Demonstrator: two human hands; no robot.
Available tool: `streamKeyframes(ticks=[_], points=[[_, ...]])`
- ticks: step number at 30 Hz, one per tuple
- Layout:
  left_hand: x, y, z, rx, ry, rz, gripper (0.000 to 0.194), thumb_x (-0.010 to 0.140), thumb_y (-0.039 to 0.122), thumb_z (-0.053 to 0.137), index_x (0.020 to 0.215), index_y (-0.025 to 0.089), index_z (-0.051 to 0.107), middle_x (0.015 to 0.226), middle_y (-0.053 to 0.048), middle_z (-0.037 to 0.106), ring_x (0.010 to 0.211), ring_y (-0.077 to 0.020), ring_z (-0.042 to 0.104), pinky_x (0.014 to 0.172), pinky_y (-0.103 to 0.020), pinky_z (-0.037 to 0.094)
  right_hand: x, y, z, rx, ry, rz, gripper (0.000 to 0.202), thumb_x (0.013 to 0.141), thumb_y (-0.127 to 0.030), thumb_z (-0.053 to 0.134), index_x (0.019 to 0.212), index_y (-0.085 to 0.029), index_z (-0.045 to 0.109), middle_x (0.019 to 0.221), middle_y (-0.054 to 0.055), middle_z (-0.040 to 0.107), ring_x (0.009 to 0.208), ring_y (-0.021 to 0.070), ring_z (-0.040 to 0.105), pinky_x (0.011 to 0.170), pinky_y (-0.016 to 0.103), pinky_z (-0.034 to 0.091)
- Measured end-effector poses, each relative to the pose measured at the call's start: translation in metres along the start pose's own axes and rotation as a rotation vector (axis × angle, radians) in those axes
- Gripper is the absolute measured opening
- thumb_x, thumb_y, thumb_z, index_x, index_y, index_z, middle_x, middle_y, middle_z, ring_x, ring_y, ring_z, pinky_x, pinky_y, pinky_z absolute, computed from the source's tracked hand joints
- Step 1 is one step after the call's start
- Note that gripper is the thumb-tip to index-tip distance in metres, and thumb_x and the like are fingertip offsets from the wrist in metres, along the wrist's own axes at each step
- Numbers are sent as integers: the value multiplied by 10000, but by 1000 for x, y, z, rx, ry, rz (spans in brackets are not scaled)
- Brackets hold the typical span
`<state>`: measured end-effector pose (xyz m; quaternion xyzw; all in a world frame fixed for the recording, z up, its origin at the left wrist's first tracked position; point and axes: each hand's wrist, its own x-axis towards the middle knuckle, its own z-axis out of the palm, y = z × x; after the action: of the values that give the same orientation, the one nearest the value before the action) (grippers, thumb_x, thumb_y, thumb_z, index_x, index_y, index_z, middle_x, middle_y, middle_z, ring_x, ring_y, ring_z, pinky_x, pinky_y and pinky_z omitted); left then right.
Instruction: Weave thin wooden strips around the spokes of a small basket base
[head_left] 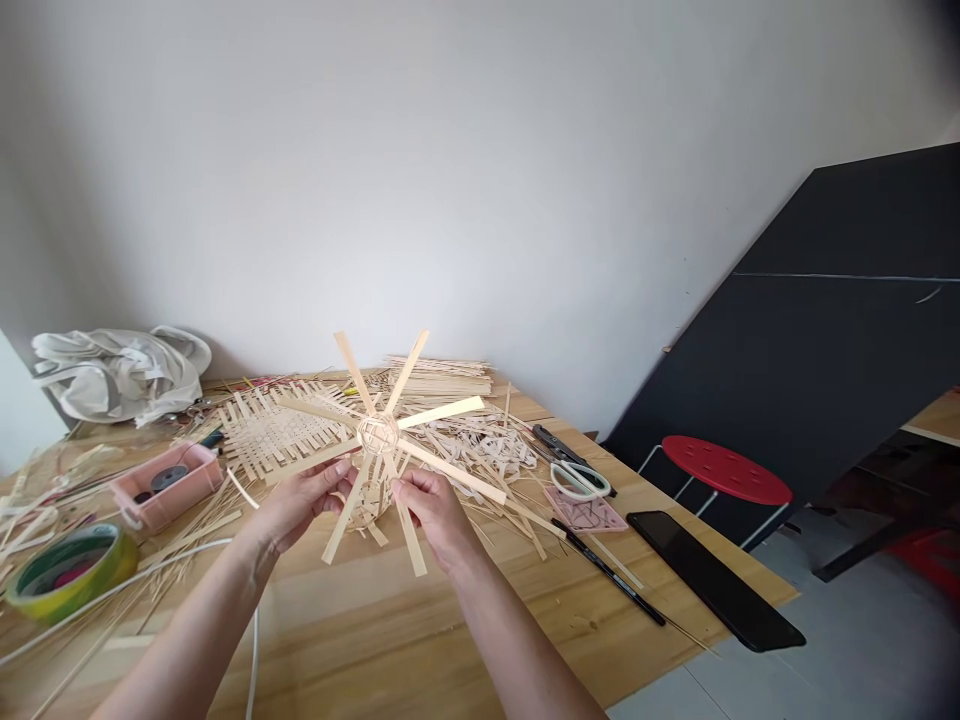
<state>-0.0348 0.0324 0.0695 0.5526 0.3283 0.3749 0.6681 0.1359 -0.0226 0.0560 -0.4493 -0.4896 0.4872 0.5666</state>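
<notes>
Between my two hands a star-shaped bamboo weaving (pixel 379 436) is held up above the table. Flat pale strips radiate from its small round woven centre. My left hand (pixel 304 500) pinches it at the lower left, near a strip that points down. With thumb and fingers closed, my right hand (pixel 435 510) grips another strip at the lower right. Behind and below the star lies a flat, loosely woven bamboo mat (pixel 281 430), along with a heap of shavings and thin strips (pixel 487 445).
On the wooden table (pixel 360 640) at left are a pink box (pixel 176 485), a tape roll (pixel 71 570) and a white cable (pixel 255 640). Scissors (pixel 577 480), a black pen (pixel 611 575) and a phone (pixel 712 580) lie right. A red stool (pixel 724 470) stands beyond.
</notes>
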Motion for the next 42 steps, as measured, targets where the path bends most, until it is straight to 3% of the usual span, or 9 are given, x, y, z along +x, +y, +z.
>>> streamKeyframes(ticks=[3, 6, 9, 13, 17, 21, 25, 31, 42], points=[[1, -2, 2, -38, -2, 36, 241, 691, 348, 631, 765, 119, 645, 780, -65, 617, 706, -135, 553, 605, -221, 433, -1, 3, 3, 20, -20, 11, 278, 680, -310, 545, 493, -151, 416, 429, -66, 339, 407, 39, 285, 403, 184, 210], [1, -3, 5, -127, 9, 53, 266, 683, 301, 648, 902, 150, 625, 851, -60, 613, 777, -154, 562, 660, -245, 446, -2, 7, 7, 21, -32, 32, 251, 673, -308, 541, 505, -144, 452, 425, -62, 363, 397, 39, 301, 398, 183, 215], [1, -2, 7, -170, 17, 125, 418, 681, 245, 653, 1082, 251, 533, 914, -24, 592, 808, -149, 564, 683, -252, 444, -3, 10, 11, 9, -39, 47, 237, 666, -305, 529, 504, -141, 470, 412, -59, 377, 385, 38, 306, 392, 183, 214], [1, -1, 4, -96, 68, 278, 567, 677, 220, 654, 1178, 351, 422, 1004, 4, 557, 899, -153, 538, 749, -272, 430, -6, 7, 16, 4, -49, 72, 228, 654, -280, 516, 481, -140, 468, 396, -57, 381, 378, 35, 298, 393, 185, 210], [2, -2, -5, 61, 73, 371, 464, 647, 220, 672, 1076, 313, 521, 1179, -9, 497, 1070, -205, 456, 840, -309, 401, -10, 1, 18, 5, -63, 117, 217, 638, -267, 529, 473, -142, 462, 411, -55, 394, 382, 36, 302, 393, 188, 209], [2, -3, -12, 147, -7, 343, 454, 663, 240, 654, 1098, 292, 535, 1278, -16, 444, 1135, -244, 413, 907, -346, 363, -11, 4, 18, -10, -87, 135, 221, 641, -271, 530, 477, -145, 451, 415, -54, 393, 384, 36, 298, 396, 189, 211], [1, -4, -13, 166, -73, 309, 538, 686, 242, 632, 1194, 294, 465, 1247, -31, 488, 1125, -246, 430, 910, -360, 356, -11, 7, 18, -50, -100, 153, 207, 649, -262, 516, 490, -142, 460, 410, -57, 387, 385, 34, 295, 398, 187, 214], [3, -9, -11, 138, -23, 355, 409, 680, 234, 638, 1078, 263, 548, 1244, -32, 484, 1125, -240, 419, 908, -353, 348, -13, 6, 19, -49, -99, 160, 213, 653, -265, 513, 486, -145, 457, 393, -66, 360, 381, 35, 278, 396, 191, 194], [2, -6, -8, 82, 18, 328, 421, 648, 219, 668, 1058, 237, 571, 1172, -52, 536, 1077, -224, 454, 888, -324, 356, -13, 4, 19, -58, -87, 141, 212, 652, -251, 506, 477, -151, 439, 392, -67, 349, 380, 37, 274, 397, 194, 192]])
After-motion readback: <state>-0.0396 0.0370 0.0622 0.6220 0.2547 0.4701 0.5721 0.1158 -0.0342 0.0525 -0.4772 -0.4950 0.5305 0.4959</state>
